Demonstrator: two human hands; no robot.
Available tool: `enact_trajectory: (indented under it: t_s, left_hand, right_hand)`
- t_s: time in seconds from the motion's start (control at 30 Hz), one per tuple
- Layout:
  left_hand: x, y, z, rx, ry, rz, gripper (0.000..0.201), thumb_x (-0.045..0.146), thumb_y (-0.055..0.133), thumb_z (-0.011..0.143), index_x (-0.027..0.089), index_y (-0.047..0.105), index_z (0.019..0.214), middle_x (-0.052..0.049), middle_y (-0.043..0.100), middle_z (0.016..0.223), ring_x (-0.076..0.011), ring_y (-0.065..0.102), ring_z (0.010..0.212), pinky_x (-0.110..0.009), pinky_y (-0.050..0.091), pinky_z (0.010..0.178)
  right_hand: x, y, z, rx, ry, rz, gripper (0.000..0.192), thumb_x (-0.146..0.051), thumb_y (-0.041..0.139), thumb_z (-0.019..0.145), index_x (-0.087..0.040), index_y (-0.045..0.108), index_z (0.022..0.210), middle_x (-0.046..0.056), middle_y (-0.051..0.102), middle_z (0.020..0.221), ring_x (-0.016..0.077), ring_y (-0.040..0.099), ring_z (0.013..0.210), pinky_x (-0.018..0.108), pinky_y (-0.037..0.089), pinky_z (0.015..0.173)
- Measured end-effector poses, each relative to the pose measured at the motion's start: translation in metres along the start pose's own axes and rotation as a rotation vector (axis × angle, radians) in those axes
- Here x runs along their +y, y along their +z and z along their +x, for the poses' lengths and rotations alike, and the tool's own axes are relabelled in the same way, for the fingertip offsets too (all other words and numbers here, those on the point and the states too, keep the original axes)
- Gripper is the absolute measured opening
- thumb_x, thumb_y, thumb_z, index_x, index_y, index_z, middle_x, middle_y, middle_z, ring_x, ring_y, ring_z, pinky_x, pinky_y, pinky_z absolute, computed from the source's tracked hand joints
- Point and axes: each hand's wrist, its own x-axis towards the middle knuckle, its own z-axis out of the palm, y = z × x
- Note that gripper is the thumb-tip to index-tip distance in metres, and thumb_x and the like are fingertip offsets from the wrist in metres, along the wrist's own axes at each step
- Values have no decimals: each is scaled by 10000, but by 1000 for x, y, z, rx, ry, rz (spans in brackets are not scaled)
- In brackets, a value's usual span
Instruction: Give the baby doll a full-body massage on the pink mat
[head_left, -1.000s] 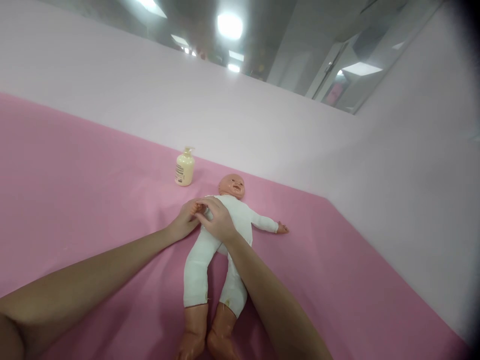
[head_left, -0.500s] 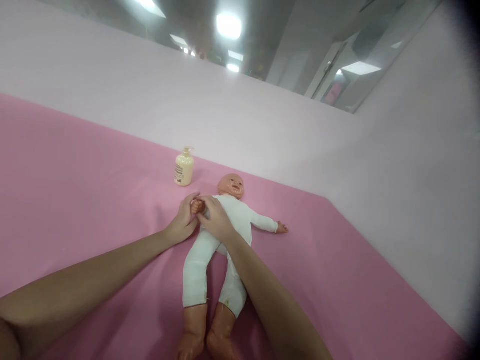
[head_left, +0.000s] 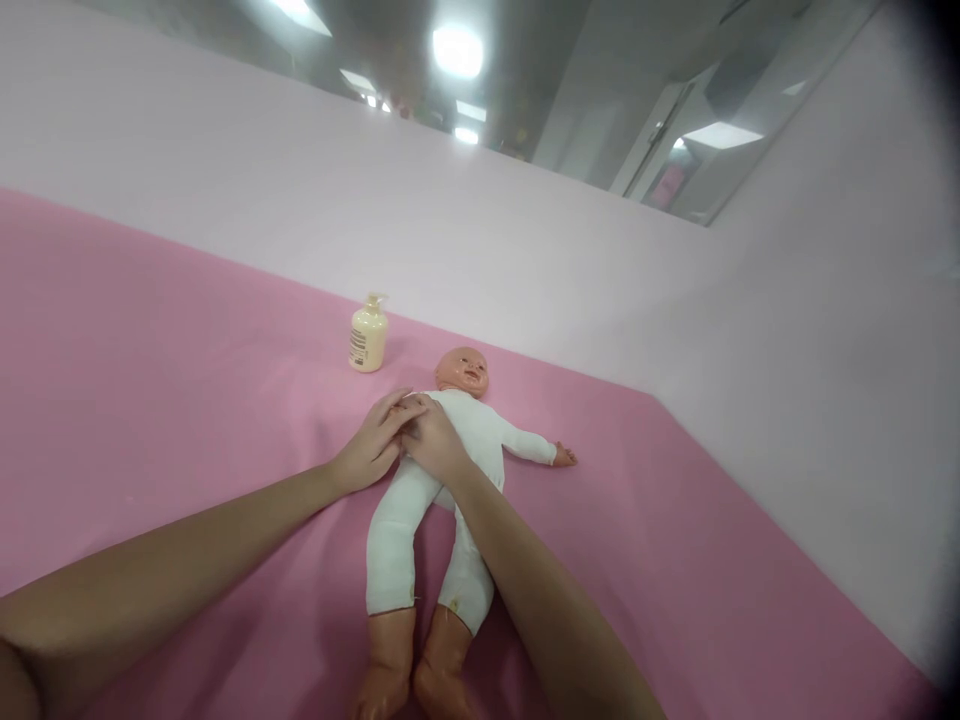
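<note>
A baby doll [head_left: 476,435] with a white cloth body lies on its back, its head away from me and its bare feet toward me. My left hand [head_left: 373,440] lies over the doll's hand on the left side, fingers curved across it. From the other side my right hand [head_left: 435,435] wraps round the same small hand and wrist. Both my hands touch, and the doll's hand is almost wholly hidden between them. The doll's other arm [head_left: 532,445] stretches out to the right. Beyond my left hand stands a cream pump bottle [head_left: 368,335], upright.
The doll and bottle rest on a pink padded surface [head_left: 187,400]. A pale wall [head_left: 375,210] rises behind it and another pale wall [head_left: 810,380] closes the right side. Above the back wall, a mirror or glass panel [head_left: 517,90] shows bright lights.
My left fingers have moved to the right and closed over the doll's hand, which showed between my hands before. The doll's body and the bottle have stayed put.
</note>
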Motion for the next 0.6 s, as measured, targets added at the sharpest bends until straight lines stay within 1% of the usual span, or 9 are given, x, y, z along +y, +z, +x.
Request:
enact_trajectory:
  t_s: [0.1,0.17,0.23,0.33,0.4,0.53,0.6]
  left_hand:
    - [-2,0,0,-13,-47,-51,653,102,365,886,295,282,1504,-66,189,1590,-266,214,1458,-507,240,1189]
    - [-3,-1,0,-7,-55,-89,643,151,368,924,297,212,1530,-64,173,1604,-265,186,1471,-503,209,1199]
    - [-3,-1,2,9,-77,-159,642,203,374,953,281,143,1547,-86,223,1589,-267,228,1457,-505,202,1198]
    - [0,-2,3,21,-175,-307,663,292,379,980,230,58,1556,-127,373,1506,-267,389,1369,-509,264,1170]
    - [0,-2,3,19,-223,-365,658,345,375,990,208,68,1555,-131,391,1494,-265,407,1359,-499,266,1171]
    - [-5,0,0,20,-238,-412,622,405,348,1000,204,124,1545,-114,282,1571,-250,262,1453,-445,189,1212]
    - [-8,2,-1,13,-244,-431,615,418,338,1002,207,129,1541,-105,250,1590,-237,224,1471,-425,175,1219]
  right_hand:
    - [0,-1,1,-1,-18,33,360,-73,507,761,-189,608,1087,75,572,1108,214,517,1030,389,434,965]
    - [-1,-1,2,-4,-25,29,355,-71,511,756,-178,610,1080,84,576,1112,217,518,1027,388,441,963]
    - [-2,-2,2,3,-44,19,364,-75,518,755,-172,601,1096,90,588,1117,219,520,1035,390,441,970]
    - [-2,-3,2,45,-78,23,370,-104,537,780,-173,577,1141,95,605,1142,218,525,1065,397,431,995]
    - [-1,-2,2,78,-87,37,360,-138,559,801,-173,570,1160,101,614,1152,220,531,1076,401,429,1000]
    - [-1,-3,1,114,-108,68,353,-184,597,827,-171,579,1180,107,629,1161,224,544,1096,395,434,993]
    - [-1,-3,1,131,-113,82,345,-180,606,829,-185,594,1174,98,637,1162,220,550,1105,390,433,997]
